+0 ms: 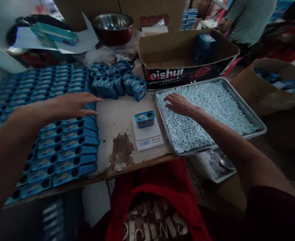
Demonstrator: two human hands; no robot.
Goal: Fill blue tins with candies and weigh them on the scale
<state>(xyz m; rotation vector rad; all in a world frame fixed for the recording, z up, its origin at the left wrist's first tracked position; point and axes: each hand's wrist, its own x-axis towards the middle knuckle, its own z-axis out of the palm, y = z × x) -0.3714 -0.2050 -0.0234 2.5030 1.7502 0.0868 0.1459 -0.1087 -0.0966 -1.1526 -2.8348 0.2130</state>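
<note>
A small blue box (144, 119) with a round hole in its top rests on a white digital scale (150, 143) in the middle of the table. My left hand (73, 105) hovers over the right edge of the rows of blue boxes (69, 144), thumb and fingers apart, holding nothing. Over the left part of a metal tray (260, 128) my right hand (179, 103) reaches down, its fingertips at the small white and pale blue pieces (212, 107) spread there. Whether any piece is between those fingers cannot be made out.
Behind the scale stand more blue boxes (117, 82) in a loose cluster. A cardboard carton (162, 60) with one blue package sits behind the tray. A red metal bowl (113, 33) is at the back. Right of the tray is a brown sack (253, 83); a person (250, 23) is beyond.
</note>
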